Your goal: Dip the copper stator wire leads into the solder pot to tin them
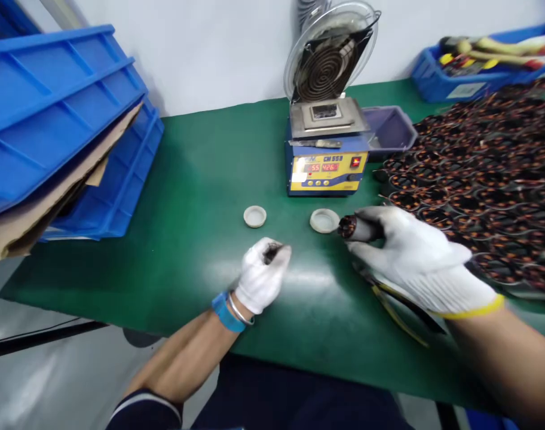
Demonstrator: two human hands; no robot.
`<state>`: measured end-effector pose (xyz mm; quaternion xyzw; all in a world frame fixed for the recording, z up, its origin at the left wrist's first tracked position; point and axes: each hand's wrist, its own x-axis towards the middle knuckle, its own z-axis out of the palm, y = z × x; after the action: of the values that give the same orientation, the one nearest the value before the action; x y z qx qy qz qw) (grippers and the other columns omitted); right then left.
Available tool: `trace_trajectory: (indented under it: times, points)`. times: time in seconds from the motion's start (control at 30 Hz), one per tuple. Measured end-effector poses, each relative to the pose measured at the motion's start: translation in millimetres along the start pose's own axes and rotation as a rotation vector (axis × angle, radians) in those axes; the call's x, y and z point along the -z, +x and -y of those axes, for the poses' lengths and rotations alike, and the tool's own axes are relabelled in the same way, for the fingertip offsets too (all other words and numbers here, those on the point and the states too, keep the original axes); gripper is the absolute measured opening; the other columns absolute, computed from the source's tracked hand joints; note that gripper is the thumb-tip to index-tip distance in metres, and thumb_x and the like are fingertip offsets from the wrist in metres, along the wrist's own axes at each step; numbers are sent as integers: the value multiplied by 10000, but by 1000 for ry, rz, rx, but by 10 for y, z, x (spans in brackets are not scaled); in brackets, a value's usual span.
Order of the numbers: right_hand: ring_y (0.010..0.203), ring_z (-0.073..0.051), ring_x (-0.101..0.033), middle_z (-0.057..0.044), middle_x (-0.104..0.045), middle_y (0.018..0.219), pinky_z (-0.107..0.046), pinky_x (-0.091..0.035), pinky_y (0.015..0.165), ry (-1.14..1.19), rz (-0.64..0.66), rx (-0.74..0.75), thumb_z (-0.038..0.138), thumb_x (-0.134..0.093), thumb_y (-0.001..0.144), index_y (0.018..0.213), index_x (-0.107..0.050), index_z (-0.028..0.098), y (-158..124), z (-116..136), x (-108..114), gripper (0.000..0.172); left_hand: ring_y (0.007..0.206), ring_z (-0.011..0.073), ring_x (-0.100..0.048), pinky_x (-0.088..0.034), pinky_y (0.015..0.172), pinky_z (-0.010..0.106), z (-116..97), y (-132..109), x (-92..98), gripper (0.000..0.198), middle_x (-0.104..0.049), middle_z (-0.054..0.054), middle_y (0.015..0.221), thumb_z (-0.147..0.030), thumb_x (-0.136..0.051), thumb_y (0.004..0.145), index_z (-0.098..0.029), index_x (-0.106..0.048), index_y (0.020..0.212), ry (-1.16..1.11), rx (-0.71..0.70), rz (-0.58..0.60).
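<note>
Both my hands wear white gloves over a green table (196, 197). My left hand (261, 275) is closed round a small dark part (272, 252) that peeks out between the fingers. My right hand (416, 257) grips a dark wound coil part (349, 227) by the fingertips, just right of a small white dish (324, 220). A second white dish (255, 216) lies farther left. Under my right hand lie pliers with yellow handles (400, 316). Behind the dishes stands a blue and yellow solder pot (327, 161) with red digits lit.
A large heap of dark copper-wound coils (487, 161) fills the right side. Stacked blue crates with cardboard (61, 119) lean at left. A round fan (328, 51) stands behind the solder pot, a grey tray (389, 128) beside it, and a blue bin of tools (470, 71) at far right.
</note>
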<state>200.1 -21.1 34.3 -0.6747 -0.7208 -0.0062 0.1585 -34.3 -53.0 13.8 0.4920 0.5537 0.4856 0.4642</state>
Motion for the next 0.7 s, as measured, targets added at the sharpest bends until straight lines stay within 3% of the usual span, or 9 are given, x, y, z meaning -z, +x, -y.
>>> trace_trajectory:
  times: [0.2, 0.37, 0.43, 0.5, 0.6, 0.7]
  points:
    - [791, -245, -656, -49, -686, 1032, -317, -388, 587, -143, 294, -95, 440, -614, 784, 1157, -637, 287, 326, 80, 43, 404, 683, 135, -577, -465, 687, 257, 126, 51, -73, 156, -640, -10, 693, -318, -648, 813, -188, -608, 736, 25, -5, 80]
    - [892, -273, -656, -42, -677, 1097, -343, -436, 660, -148, 371, -48, 476, -599, 782, 1202, -621, 290, 430, 127, 74, 460, 693, 131, -587, -474, 684, 246, 129, 56, -61, 134, -658, -7, 721, -309, -652, 812, -187, -629, 761, -1, 26, 106]
    - [899, -265, -651, -44, -679, 1101, -343, -456, 691, -124, 336, -59, 475, -614, 771, 1211, -631, 288, 422, 121, 84, 478, 699, 130, -590, -479, 690, 242, 121, 51, -61, 123, -663, -8, 728, -302, -654, 810, -188, -635, 768, -14, 40, 114]
    - [912, -264, -640, -59, -670, 1136, -346, -468, 708, -124, 210, -41, 494, -622, 765, 1236, -635, 280, 394, 96, 86, 518, 700, 128, -594, -483, 692, 239, 118, 45, -63, 113, -667, -8, 731, -293, -655, 807, -188, -639, 769, -22, 55, 120]
    - [949, -284, -605, -100, -640, 1208, -355, -440, 685, -267, 35, 147, 464, -562, 826, 1245, -648, 245, 362, 57, 80, 480, 703, 127, -603, -486, 691, 235, 123, 46, -65, 106, -677, -8, 738, -285, -658, 811, -188, -644, 771, -15, 60, 131]
    - [932, -275, -571, -111, -629, 1236, -345, -368, 642, -433, 94, 289, 360, -418, 932, 1213, -676, 256, 380, 88, 71, 395, 703, 128, -607, -488, 687, 233, 117, 57, -62, 100, -679, -8, 735, -276, -660, 815, -186, -646, 773, 7, 55, 134]
